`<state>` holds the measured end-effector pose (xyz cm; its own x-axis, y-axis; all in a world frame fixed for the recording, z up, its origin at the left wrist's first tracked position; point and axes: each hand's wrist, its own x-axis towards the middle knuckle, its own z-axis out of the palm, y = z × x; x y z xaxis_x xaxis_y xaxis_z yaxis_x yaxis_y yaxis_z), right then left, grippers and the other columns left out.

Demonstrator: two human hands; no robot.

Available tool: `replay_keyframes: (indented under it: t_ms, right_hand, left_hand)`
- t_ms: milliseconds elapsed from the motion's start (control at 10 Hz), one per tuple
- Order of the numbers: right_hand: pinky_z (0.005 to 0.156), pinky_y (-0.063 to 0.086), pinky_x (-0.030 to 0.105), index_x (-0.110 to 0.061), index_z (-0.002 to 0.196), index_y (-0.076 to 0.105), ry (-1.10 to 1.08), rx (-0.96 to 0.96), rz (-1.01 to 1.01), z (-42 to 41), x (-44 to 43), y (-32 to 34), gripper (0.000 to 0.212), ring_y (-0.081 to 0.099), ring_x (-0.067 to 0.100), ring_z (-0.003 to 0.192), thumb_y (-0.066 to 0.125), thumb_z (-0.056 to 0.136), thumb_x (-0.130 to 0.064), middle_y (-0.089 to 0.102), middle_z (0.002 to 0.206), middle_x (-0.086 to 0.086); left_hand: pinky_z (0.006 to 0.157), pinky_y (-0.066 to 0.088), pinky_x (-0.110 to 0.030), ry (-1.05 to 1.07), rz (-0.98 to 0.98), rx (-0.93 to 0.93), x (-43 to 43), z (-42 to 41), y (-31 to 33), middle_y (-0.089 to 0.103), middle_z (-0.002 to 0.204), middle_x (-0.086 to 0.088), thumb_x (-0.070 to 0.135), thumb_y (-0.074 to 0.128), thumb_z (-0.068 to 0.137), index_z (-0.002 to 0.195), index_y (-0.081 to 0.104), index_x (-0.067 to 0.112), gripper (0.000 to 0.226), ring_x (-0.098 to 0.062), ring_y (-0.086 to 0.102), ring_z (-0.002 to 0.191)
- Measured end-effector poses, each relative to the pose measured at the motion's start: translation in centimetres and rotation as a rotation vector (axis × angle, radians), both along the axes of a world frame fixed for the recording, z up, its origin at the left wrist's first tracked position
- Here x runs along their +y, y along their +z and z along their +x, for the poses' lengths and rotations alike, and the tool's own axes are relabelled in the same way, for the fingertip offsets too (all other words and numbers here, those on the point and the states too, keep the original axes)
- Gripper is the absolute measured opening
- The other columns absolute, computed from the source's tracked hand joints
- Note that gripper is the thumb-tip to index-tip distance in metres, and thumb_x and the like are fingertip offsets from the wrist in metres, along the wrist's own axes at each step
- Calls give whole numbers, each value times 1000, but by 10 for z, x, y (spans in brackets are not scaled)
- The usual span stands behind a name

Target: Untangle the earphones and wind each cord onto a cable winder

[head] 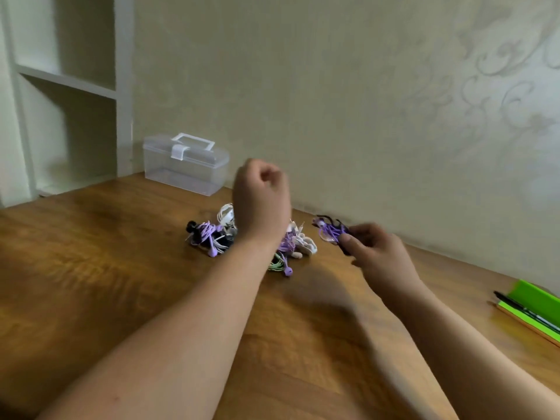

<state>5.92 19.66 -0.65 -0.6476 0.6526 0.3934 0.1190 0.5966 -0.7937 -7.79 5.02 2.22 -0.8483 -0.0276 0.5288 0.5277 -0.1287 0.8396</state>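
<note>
Right hand [375,253] pinching, purple cord [331,231] bundled (blurred)

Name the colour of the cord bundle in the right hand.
Purple: the cord bundle pinched by the right hand, clearest in the head view.
</note>
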Motion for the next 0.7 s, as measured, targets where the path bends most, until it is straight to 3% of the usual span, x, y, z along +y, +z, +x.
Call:
replay_keyframes:
  t_ms: [100, 200, 300, 400, 500, 600, 700]
  right_hand:
    - [77, 56, 35, -24, 112, 67, 0, 7, 57, -48, -19, 17, 18, 71, 9, 85, 73, 97, -31, 76, 95, -7]
    - [72, 56, 37, -30, 116, 63, 51, 16, 112, -91, -44, 27, 19, 69, 15, 76, 66, 97, -27, 74, 91, -8]
    - [82, 57, 42, -33, 115, 61, 104, -307, 380, -117, -56, 20, 22, 70, 24, 92, 58, 93, -34, 76, 100, -5]
    - [91, 55, 46, -34, 112, 64, 90, -313, 356, -116, -52, 13, 23, 67, 26, 100, 51, 95, -40, 73, 104, -4]
    - [98, 54, 40, -32, 135, 65, 69, -165, 249, -92, -44, 10, 38, 65, 17, 114, 53, 100, -42, 72, 123, -4]
    - [99, 53, 33, -25, 134, 66, 47, -53, 176, -56, -34, 10, 33, 65, 7, 111, 59, 102, -30, 72, 119, -8]
    - [96, 54, 29, -23, 121, 72, -9, 51, 119, -5, -20, 11, 21, 66, -1, 101, 63, 102, -27, 73, 108, -15]
  left_hand:
    - [78, 49, -23, 148, 111, -156, -9, -16, -4, 61, 105, -1, 14, 52, 94, 96, 58, 19, 8, -15, 57, 89]
    - [94, 46, -44, 217, -31, -74, -7, -16, -9, 61, 115, -1, 16, 53, 93, 106, 63, 19, 17, -26, 55, 111]
    - [102, 42, -43, 213, -296, 95, 0, -16, -16, 68, 115, -2, 21, 51, 96, 110, 71, 18, 25, -27, 56, 110]
    - [111, 37, -51, 30, -492, 22, 3, -13, -20, 68, 110, -2, 31, 38, 106, 106, 70, 17, 34, -24, 49, 97]
    - [110, 35, -48, 61, -606, 60, 5, -14, -24, 67, 119, -9, 33, 33, 109, 104, 69, 15, 41, -31, 52, 105]
    - [100, 37, -45, 101, -663, 124, 7, -18, -29, 65, 107, -7, 36, 31, 108, 87, 60, 19, 39, -27, 51, 96]
    - [97, 35, -43, 160, -645, 185, 9, -15, -32, 65, 111, -4, 36, 35, 106, 93, 65, 19, 37, -28, 53, 106]
